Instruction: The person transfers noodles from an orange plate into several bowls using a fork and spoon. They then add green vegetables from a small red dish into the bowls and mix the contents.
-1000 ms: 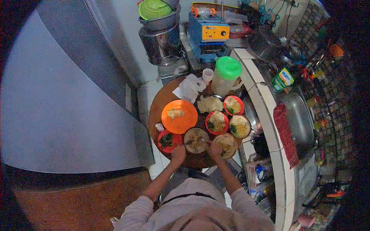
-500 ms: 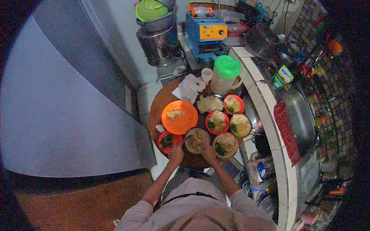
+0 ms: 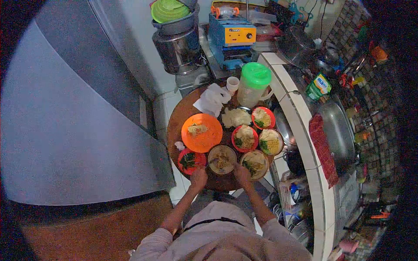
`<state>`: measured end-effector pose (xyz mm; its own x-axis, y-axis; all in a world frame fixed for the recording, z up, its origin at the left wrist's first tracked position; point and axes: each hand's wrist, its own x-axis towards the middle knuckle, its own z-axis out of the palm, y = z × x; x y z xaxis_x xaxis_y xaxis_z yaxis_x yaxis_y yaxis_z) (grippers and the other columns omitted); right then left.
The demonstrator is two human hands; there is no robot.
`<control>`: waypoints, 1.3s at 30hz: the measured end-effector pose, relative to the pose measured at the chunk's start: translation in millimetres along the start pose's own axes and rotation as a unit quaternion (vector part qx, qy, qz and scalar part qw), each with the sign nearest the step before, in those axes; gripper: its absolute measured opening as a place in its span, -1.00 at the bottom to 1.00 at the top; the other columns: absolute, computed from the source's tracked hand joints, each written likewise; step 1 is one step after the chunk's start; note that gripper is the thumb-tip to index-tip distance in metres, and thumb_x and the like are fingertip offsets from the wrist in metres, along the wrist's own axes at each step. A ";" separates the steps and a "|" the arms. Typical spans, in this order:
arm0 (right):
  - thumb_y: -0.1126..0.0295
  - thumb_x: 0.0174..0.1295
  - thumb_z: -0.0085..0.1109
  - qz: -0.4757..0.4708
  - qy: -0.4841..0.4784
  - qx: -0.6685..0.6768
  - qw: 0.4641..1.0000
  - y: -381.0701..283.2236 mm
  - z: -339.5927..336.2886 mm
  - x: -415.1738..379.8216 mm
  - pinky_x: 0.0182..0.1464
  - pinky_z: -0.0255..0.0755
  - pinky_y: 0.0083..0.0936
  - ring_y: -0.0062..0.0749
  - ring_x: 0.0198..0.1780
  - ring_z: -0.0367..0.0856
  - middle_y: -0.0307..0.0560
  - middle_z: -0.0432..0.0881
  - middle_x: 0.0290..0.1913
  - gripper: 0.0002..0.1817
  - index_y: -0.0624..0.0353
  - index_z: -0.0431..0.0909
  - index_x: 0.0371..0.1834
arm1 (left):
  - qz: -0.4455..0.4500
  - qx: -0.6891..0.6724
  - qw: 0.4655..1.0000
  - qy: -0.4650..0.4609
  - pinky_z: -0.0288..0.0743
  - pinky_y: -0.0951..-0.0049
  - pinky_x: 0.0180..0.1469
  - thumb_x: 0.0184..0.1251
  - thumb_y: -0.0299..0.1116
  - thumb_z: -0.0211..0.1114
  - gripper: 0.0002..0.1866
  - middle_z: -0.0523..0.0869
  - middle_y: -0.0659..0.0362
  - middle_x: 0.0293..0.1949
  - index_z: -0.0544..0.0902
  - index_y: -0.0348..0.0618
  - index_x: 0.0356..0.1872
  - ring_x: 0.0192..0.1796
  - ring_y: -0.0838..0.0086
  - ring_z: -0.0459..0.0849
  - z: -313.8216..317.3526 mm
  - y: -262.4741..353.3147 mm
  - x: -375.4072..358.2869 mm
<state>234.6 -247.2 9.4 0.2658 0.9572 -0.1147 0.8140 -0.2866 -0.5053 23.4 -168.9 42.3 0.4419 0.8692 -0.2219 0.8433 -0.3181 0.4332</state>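
My left hand (image 3: 199, 177) is closed at the lower edge of the red bowl with dark greens (image 3: 188, 161); what it holds, if anything, is too small to tell. My right hand (image 3: 242, 172) is closed between the bowl of noodles (image 3: 222, 159) and the filled bowl (image 3: 254, 165) with noodles, greens and a pale cracker. Whether it grips something is hidden. Up and left of the noodle bowl lies an orange plate (image 3: 201, 142) with a small heap of pale food. More filled bowls (image 3: 244, 138) stand at the right side of the round table (image 3: 178, 111).
Toward the table's back are a white plastic bag (image 3: 213, 99), a white cup (image 3: 232, 83), a green-lidded pitcher (image 3: 254, 82) and pale crackers (image 3: 236, 118). Beyond stands a blue machine (image 3: 230, 37). A tiled ledge (image 3: 302, 137) and a sink (image 3: 338, 135) run along the right.
My right hand has moved right and slightly down, from the noodle bowl's edge toward the filled bowl. My left hand has shifted slightly downward, to the red bowl's lower edge.
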 end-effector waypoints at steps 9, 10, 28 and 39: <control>0.17 0.21 -0.29 0.118 -0.046 -0.065 0.990 29.3 28.8 26.6 -0.34 0.35 -0.13 0.05 -0.41 0.49 0.15 0.52 -0.48 -0.64 0.10 0.48 -0.17 | 0.042 0.057 0.995 -0.064 0.46 0.12 -0.32 0.00 -0.45 0.00 -0.79 0.53 -0.08 -0.36 0.47 -0.26 -0.31 -0.31 0.04 0.56 6.9 5.5 -2.0; 0.20 0.19 -0.27 0.118 -0.064 -0.064 0.989 17.2 11.3 21.8 -0.35 0.35 -0.13 0.04 -0.42 0.49 0.15 0.51 -0.50 -0.66 0.12 0.48 -0.18 | 0.023 0.031 0.998 -0.050 0.46 0.12 -0.32 0.00 -0.44 0.00 -0.79 0.52 -0.08 -0.36 0.46 -0.26 -0.30 -0.30 0.04 0.56 5.5 6.6 -1.8; 0.34 -0.02 -0.05 0.015 -0.076 -0.128 0.989 -25.9 -6.1 -19.0 -0.45 0.42 -0.19 -0.08 -0.47 0.54 0.03 0.55 -0.52 -0.75 0.05 0.53 -0.25 | 0.050 0.052 0.997 -0.039 0.49 0.11 -0.37 0.00 -0.46 0.01 -0.80 0.53 -0.08 -0.38 0.50 -0.22 -0.31 -0.35 0.03 0.58 40.1 -9.7 30.8; 0.33 0.02 -0.08 -0.022 -0.085 -0.030 0.996 -9.9 -19.5 -17.1 -0.28 0.41 -0.19 -0.01 -0.34 0.52 0.11 0.54 -0.41 -0.69 0.04 0.49 -0.13 | 0.081 0.046 0.994 0.051 0.46 0.10 -0.34 0.03 -0.41 -0.04 -0.77 0.51 -0.07 -0.36 0.49 -0.23 -0.28 -0.29 0.05 0.55 16.7 -8.7 21.4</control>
<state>232.1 -261.5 33.0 0.1429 0.9603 -0.2397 0.8539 -0.2421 -0.4607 30.7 -153.9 19.2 0.5451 0.8359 -0.0648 0.7901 -0.4863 0.3731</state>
